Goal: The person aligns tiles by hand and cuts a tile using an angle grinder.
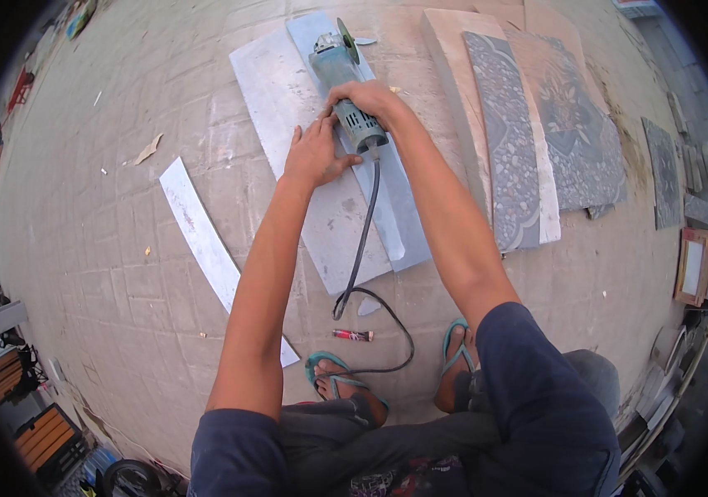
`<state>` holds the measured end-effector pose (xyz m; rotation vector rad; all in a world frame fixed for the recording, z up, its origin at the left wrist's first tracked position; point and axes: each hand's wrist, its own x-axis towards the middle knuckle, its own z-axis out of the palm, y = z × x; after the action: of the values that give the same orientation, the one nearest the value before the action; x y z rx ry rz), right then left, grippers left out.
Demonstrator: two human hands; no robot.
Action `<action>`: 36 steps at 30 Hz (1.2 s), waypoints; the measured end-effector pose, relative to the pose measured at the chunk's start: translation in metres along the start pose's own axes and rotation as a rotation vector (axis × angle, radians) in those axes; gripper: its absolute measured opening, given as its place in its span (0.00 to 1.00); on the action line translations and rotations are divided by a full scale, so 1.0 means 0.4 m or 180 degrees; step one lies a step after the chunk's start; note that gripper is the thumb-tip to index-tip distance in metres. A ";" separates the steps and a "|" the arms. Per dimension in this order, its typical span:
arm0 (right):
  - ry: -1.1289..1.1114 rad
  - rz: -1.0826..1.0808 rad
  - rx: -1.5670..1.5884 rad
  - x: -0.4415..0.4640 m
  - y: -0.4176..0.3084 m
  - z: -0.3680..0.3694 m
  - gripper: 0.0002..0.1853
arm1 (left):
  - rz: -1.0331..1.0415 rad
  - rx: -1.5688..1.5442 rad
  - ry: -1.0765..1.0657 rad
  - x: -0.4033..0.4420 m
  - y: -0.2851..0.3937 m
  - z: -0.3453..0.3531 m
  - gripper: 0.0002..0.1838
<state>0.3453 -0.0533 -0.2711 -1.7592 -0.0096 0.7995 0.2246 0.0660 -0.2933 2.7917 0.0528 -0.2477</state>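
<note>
An angle grinder [337, 66] with a greenish disc lies along a narrow grey stone strip [387, 207], its disc end pointing away from me. My right hand [370, 101] is wrapped over the grinder's body from above. Beside the grinder's rear end, my left hand [317, 154] is spread with the thumb apart, its fingertips at or very near the tool's casing; contact is hard to tell. Beneath the strip is a wider pale stone slab [275, 91]. From the grinder's back a dark power cord [368, 211] runs down and loops near my feet.
A long white strip [196, 224] lies on the paved floor at left. Patterned stone slabs [503, 149] are stacked at right. A small red tube-like item [352, 335] lies between my sandalled feet. Framed pieces [692, 265] line the right edge.
</note>
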 end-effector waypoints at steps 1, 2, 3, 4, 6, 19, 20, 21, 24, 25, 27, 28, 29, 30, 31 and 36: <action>0.0038 0.0020 0.0031 -0.008 0.002 0.001 0.17 | -0.0025 0.0004 -0.0023 -0.001 0.003 0.000 0.54; 0.0068 0.0034 0.0065 -0.014 0.003 0.004 0.16 | -0.0058 0.0015 -0.0044 -0.001 0.003 -0.004 0.54; 0.0064 0.0032 0.0071 -0.021 0.004 0.005 0.16 | -0.0060 0.0022 -0.0045 -0.002 0.001 -0.006 0.54; -0.0005 0.0038 0.0113 -0.029 0.006 0.003 0.17 | -0.0010 0.0024 -0.0026 -0.001 -0.004 -0.003 0.54; -0.0065 0.0049 0.0151 -0.038 0.010 0.001 0.17 | 0.0047 0.0018 -0.0011 0.004 -0.011 0.006 0.53; 0.0113 0.0158 -0.0050 -0.113 0.042 -0.002 0.22 | 0.0064 0.0163 -0.0052 0.008 -0.011 0.002 0.52; 0.0121 0.0186 -0.0028 -0.118 0.045 -0.003 0.23 | 0.0046 0.0168 -0.0100 0.007 -0.009 0.000 0.52; 0.0123 0.0189 -0.0024 -0.122 0.048 -0.002 0.23 | 0.0049 0.0169 -0.0104 0.004 -0.007 -0.003 0.52; 0.0079 0.0156 0.0039 -0.132 0.058 -0.005 0.24 | 0.0078 0.0161 -0.0089 0.003 -0.004 -0.006 0.52; 0.0100 0.0165 0.0072 -0.138 0.063 -0.005 0.27 | 0.0064 0.0135 -0.0066 0.003 -0.006 -0.003 0.52; 0.0123 0.0171 0.0104 -0.143 0.067 -0.005 0.30 | 0.0052 0.0109 -0.0039 0.007 -0.010 0.003 0.51; 0.0105 0.0184 0.0082 -0.141 0.072 -0.004 0.30 | 0.0071 0.0161 -0.0033 0.009 -0.010 0.004 0.51; 0.0086 0.0202 0.0063 -0.141 0.077 -0.004 0.30 | 0.0091 0.0213 -0.0032 0.008 -0.011 0.005 0.51; 0.0094 0.0205 0.0068 -0.143 0.083 -0.004 0.30 | 0.0099 0.0213 -0.0036 0.006 -0.012 0.006 0.51; 0.0099 0.0194 0.0100 -0.151 0.083 -0.004 0.30 | 0.0078 0.0119 -0.0022 0.006 -0.012 0.006 0.51; 0.0125 0.0234 0.0106 -0.176 0.084 -0.008 0.29 | 0.0115 0.0022 -0.0002 0.009 -0.013 0.006 0.51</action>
<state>0.2800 -0.0958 -0.2638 -1.7516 0.0946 0.8133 0.2273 0.0699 -0.2979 2.7967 0.0012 -0.2403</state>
